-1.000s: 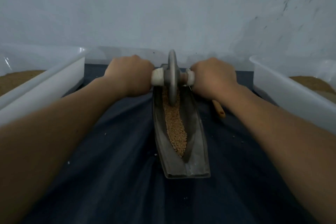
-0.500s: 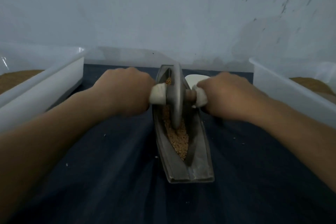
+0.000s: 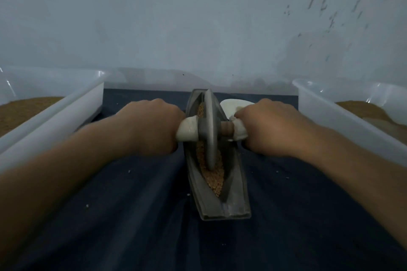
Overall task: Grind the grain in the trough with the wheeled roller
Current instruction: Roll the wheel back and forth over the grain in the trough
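Our left grip (image 3: 152, 127) and right grip (image 3: 268, 127) each clasp the roller (image 3: 210, 130); grain (image 3: 214, 179) in the trough (image 3: 233, 204) looks mostly whole, so much grinding remains.

The dark cloth (image 3: 132, 215) bears a grey trough (image 3: 237, 182), left tub (image 3: 55, 121) and right tub (image 3: 343, 125).

Grey trough (image 3: 235, 193), tan grain (image 3: 214, 179), navy cloth (image 3: 136, 215), white bins (image 3: 66, 112).

Left tub (image 3: 66, 112) and right tub (image 3: 330, 116) sitting beside a dark blue cloth (image 3: 132, 215)
Both are holding brown powder (image 3: 24, 108), a white dish (image 3: 233, 104) is lying near the wall (image 3: 198, 17), pale specks (image 3: 129, 171) are dotting the cloth.
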`<act>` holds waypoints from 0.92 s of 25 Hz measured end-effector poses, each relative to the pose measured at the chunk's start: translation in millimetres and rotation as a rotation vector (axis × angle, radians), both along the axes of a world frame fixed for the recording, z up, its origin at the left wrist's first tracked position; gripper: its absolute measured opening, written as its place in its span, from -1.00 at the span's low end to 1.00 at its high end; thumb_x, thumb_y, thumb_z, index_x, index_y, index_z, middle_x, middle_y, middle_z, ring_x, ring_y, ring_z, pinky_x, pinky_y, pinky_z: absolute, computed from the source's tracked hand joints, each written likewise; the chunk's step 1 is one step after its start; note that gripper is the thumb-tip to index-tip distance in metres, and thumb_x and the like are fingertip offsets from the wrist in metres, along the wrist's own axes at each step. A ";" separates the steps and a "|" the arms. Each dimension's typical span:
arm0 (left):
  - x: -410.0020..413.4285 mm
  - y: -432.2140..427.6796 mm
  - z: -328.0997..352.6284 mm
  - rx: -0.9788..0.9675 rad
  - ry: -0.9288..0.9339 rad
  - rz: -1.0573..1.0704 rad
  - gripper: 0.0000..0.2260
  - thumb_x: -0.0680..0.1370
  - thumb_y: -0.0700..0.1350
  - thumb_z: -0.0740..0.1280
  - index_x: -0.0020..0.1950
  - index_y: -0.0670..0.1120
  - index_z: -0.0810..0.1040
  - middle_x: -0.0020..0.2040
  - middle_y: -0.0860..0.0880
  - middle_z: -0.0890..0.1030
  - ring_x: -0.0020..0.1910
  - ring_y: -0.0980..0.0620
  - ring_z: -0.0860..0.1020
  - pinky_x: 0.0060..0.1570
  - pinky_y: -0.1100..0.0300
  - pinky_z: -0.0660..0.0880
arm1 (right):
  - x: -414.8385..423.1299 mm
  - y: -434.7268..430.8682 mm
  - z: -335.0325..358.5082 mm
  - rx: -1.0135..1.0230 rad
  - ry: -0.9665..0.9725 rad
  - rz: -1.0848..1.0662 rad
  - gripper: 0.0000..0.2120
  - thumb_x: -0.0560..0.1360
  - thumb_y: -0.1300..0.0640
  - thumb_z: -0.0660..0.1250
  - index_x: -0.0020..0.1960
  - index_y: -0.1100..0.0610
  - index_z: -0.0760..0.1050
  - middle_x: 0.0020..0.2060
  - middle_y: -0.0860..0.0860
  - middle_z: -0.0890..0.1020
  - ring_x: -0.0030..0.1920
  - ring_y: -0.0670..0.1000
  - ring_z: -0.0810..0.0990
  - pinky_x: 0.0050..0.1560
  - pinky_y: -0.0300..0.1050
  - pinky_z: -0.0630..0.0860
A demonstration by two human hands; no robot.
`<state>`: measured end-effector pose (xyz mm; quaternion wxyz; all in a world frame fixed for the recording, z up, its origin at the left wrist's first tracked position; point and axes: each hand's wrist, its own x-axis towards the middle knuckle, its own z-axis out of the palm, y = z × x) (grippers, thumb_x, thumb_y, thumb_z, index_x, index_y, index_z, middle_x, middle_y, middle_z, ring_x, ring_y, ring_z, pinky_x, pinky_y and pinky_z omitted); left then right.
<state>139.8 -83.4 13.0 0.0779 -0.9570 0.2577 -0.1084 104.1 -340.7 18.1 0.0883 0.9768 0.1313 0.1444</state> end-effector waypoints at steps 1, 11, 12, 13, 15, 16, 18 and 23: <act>-2.7 2.6 2.5 -0.019 0.111 -0.027 -0.83 0.27 0.12 0.38 -0.24 0.15 0.44 -0.40 0.14 0.46 -0.46 0.19 0.44 -0.50 0.28 0.27 | -5.2 -3.2 2.5 -0.014 0.029 0.004 -0.81 0.24 -0.01 0.38 -0.19 -0.09 0.42 -0.39 -0.11 0.46 -0.43 -0.07 0.44 -0.49 -0.20 0.23; 30.0 -21.0 -18.5 -0.080 -0.571 0.104 -0.76 0.41 -0.08 0.38 -0.18 0.00 0.29 -0.37 -0.05 0.52 -0.41 -0.18 0.55 -0.44 0.17 0.14 | 54.2 16.0 -24.7 -0.017 -0.485 -0.075 -0.87 0.43 0.10 0.44 -0.10 0.07 0.51 -0.32 0.05 0.62 -0.35 0.16 0.56 -0.38 -0.12 0.15; 23.5 -20.5 -19.4 -0.085 -0.551 0.109 -0.76 0.43 -0.07 0.37 -0.17 -0.01 0.28 -0.38 -0.02 0.47 -0.42 -0.16 0.51 -0.44 0.17 0.14 | 45.4 14.3 -23.4 -0.028 -0.478 -0.071 -0.84 0.40 0.09 0.47 -0.13 0.05 0.49 -0.35 0.02 0.59 -0.38 0.15 0.53 -0.38 -0.13 0.13; 15.2 -18.7 -19.2 -0.088 -0.506 0.106 -0.78 0.45 -0.04 0.35 -0.16 0.00 0.29 -0.38 0.02 0.39 -0.43 -0.13 0.46 -0.44 0.15 0.16 | 34.3 12.8 -21.5 -0.029 -0.450 -0.059 -0.80 0.39 0.08 0.47 -0.15 0.02 0.43 -0.37 -0.04 0.54 -0.41 0.11 0.46 -0.38 -0.14 0.13; -1.2 -7.0 -15.0 -0.066 -0.362 0.079 -0.84 0.44 0.06 0.33 -0.13 0.09 0.35 -0.37 0.09 0.29 -0.44 -0.01 0.33 -0.44 0.16 0.18 | 9.7 9.7 -18.4 -0.009 -0.391 0.006 -0.71 0.30 0.07 0.48 -0.23 -0.04 0.33 -0.46 -0.14 0.30 -0.49 -0.03 0.20 -0.45 -0.20 0.06; -8.6 -1.5 -9.1 -0.055 -0.260 0.045 -0.84 0.39 0.11 0.32 -0.12 0.12 0.40 -0.37 0.10 0.31 -0.45 0.06 0.31 -0.45 0.19 0.18 | -1.6 4.9 -14.6 -0.005 -0.386 0.041 -0.70 0.22 0.04 0.47 -0.26 -0.04 0.33 -0.47 -0.17 0.17 -0.50 -0.11 0.08 -0.47 -0.25 0.00; -17.8 5.1 2.1 -0.055 -0.044 -0.005 -0.81 0.29 0.17 0.30 -0.15 0.17 0.46 -0.36 0.12 0.44 -0.43 0.17 0.39 -0.48 0.24 0.23 | -13.1 -5.0 -7.6 -0.023 -0.308 0.096 -0.75 0.16 -0.07 0.41 -0.28 -0.08 0.37 -0.49 -0.19 0.14 -0.51 -0.19 0.06 -0.48 -0.31 -0.02; 14.3 -9.2 -9.6 -0.064 -0.271 0.105 -0.88 0.45 0.12 0.30 -0.09 0.11 0.50 -0.29 0.07 0.40 -0.34 -0.04 0.43 -0.34 0.11 0.34 | 33.5 1.7 -23.6 -0.046 -0.421 -0.004 -0.81 0.38 -0.07 0.38 -0.20 -0.01 0.41 -0.43 -0.04 0.47 -0.44 0.13 0.47 -0.45 -0.19 0.13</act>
